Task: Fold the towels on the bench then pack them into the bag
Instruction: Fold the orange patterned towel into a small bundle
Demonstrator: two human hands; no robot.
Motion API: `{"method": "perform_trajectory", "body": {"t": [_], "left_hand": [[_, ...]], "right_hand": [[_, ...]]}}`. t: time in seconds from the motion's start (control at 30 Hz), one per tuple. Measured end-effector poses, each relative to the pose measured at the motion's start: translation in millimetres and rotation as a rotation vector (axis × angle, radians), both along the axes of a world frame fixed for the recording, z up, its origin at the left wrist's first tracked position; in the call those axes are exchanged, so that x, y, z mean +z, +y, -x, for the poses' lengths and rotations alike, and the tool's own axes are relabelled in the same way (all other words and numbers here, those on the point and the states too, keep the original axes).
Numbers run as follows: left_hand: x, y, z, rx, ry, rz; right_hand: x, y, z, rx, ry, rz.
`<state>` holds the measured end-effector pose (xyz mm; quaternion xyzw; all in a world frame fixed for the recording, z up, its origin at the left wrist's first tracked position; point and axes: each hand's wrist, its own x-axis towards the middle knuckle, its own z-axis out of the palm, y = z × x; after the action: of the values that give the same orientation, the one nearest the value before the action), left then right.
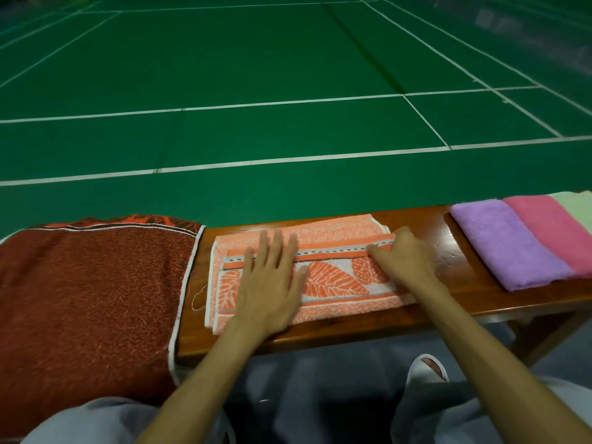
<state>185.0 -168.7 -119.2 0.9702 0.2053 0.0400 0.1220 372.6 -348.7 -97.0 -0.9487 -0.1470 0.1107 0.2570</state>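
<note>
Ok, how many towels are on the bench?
5. The dark red towel far left, the orange towel in the middle, and the purple towel, pink towel and green towel at the right; more may lie out of frame.

Single wide-angle head cam looked forward-down, close over glossy brown wooden bench [455, 267]; green court floor [256, 59] filled upper frame.

no words, labels, brands, numbers or signs can be read anywhere in view. the only markings are the white court lines [288, 160] painted on the green floor [256, 75] and a leaf pattern woven into the orange towel [336, 280]; neither carries lettering.
</note>
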Motion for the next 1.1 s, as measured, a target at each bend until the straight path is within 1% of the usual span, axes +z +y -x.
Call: {"method": "perform_trajectory", "body": {"t": [0.1,0.17,0.23,0.3,0.37,0.4,0.43,0.5,0.57,0.6,0.67,0.73,0.77,0.83,0.9,0.97,1.1], "left_hand": [[-12,-18,-9,-0.033,0.033,-0.002],[-16,-22,-13,-0.033,0.039,0.014],[-14,-26,-16,-0.044,0.024,0.028],[-11,-30,-18,-0.062,0.004,0.065],[-7,-35,-18,-0.083,-0.04,0.164],[-2,-38,-19,-0.079,-0.09,0.264],[5,-40,-19,-0.051,-0.166,0.423],[26,-41,-22,0.091,-0.325,0.858],[52,-34,-23,0.24,-0.44,1.304],[59,-25,-21,0.286,-0.484,1.511],[71,0,-14,0.341,-0.524,1.882],[78,20,1,0.323,-0.5,2.055],[77,25,7,0.319,-0.479,2.072],[69,32,15,0.365,-0.408,1.981],[57,39,20,0.473,-0.365,1.82],[54,47,23,0.517,-0.36,1.724],[51,65,30,0.506,-0.326,1.635]], "right_hand": [[7,0,-1,-0.008,0.206,-0.083],[17,-4,-7,-0.034,0.311,-0.203],[33,-13,-14,-0.057,0.366,-0.277],[51,-21,-19,-0.047,0.376,-0.295],[65,-25,-17,-0.03,0.409,-0.359],[70,-24,-16,-0.028,0.426,-0.411],[74,-22,-15,-0.025,0.435,-0.46],[81,-16,-11,-0.007,0.413,-0.525],[91,-4,-3,0.071,0.39,-0.568],[95,4,6,0.128,0.434,-0.626],[97,25,26,0.247,0.63,-0.754],[93,45,47,0.365,0.841,-0.779],[89,52,56,0.42,0.929,-0.78],[78,62,66,0.462,1.017,-0.802],[69,64,65,0.397,0.972,-0.813],[60,62,63,0.323,0.895,-0.831],[42,56,63,0.291,0.733,-0.828]]}}
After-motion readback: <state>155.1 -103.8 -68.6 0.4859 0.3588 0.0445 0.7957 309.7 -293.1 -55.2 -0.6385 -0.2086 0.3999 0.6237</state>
